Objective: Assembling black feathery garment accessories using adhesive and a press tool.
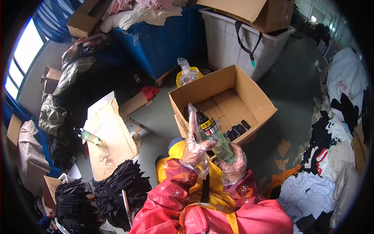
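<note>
Green bottle [223,146] by the box [249,91] edge: my right hand [235,163] clamps it low, likely for support. My left hand [191,150], unclenched, seemingly steadies it.

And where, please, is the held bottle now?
In the head view, the bottle is just right of centre, between left hand and right hand, by the open box.

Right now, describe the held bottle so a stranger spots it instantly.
Find the open cardboard box at centre. At its near side, the person's right hand grips a green, yellow-banded bottle. Unlike the second bottle, on flattened cardboard at left, it is held.
</note>
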The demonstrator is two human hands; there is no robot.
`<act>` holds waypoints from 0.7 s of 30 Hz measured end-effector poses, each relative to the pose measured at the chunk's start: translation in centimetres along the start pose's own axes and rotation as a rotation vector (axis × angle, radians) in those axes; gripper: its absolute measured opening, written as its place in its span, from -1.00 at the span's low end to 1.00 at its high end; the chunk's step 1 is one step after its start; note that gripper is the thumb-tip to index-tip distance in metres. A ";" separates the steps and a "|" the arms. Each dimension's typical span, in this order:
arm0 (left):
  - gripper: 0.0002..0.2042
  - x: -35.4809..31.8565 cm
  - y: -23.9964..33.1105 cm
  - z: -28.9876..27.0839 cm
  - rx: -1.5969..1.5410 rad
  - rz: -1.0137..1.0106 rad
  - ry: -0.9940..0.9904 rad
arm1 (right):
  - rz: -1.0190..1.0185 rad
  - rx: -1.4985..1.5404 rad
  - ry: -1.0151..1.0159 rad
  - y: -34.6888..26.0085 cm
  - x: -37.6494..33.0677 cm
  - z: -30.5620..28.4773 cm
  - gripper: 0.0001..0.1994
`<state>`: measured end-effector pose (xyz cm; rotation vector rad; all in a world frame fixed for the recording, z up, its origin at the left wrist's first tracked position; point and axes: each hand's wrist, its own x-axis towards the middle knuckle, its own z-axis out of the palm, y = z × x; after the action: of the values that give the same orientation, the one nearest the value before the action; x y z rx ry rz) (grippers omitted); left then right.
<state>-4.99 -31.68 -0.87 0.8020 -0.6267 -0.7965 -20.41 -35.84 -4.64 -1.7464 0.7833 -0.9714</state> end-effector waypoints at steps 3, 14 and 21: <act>0.20 0.0 0.3 0.0 0.081 0.093 -0.047 | 0.110 0.394 -0.198 0.3 -0.2 -0.3 -0.38; -0.17 1.5 -0.9 1.4 0.608 0.010 -0.238 | 0.297 1.178 -0.290 4.5 -3.0 3.8 -0.51; -0.29 8.0 -5.4 1.7 1.398 -0.196 -0.630 | 0.374 0.440 -0.021 7.1 -4.2 -2.1 -0.59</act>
<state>-3.80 -41.17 -2.81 1.9136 -1.7635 -0.7149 -24.77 -35.66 -11.95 -1.1784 0.7791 -0.7950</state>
